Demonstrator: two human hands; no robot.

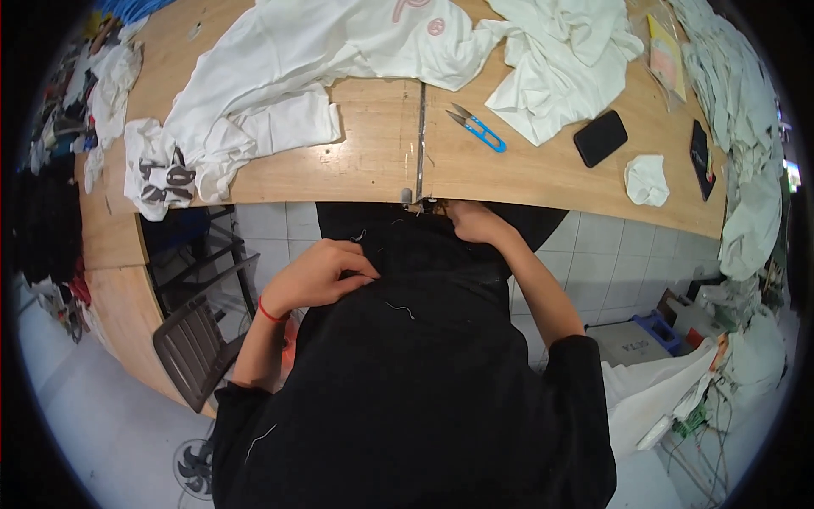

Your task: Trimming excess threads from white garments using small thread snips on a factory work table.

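Note:
My left hand (326,273), a red string round its wrist, rests over the black cloth (424,267) on my lap. Its thumb and fingertips are drawn together against that cloth; whether they pinch it or something tiny, I cannot make out. At the table's front edge, near the middle seam, is my right hand (476,222). Its fingertips reach toward the edge and are partly hidden there, beside small metal fittings (408,197). A pale thread (400,310) and other loose bits cling to the black cloth.
On the wooden table (373,161) lie a white printed garment (288,55), white cloth (564,59), blue-handled thread snips (477,129), a black phone (600,138) and a white scrap (647,180). Heaped cloth (738,110) lines the right side. A brown chair (195,349) stands left, above a fan (193,468).

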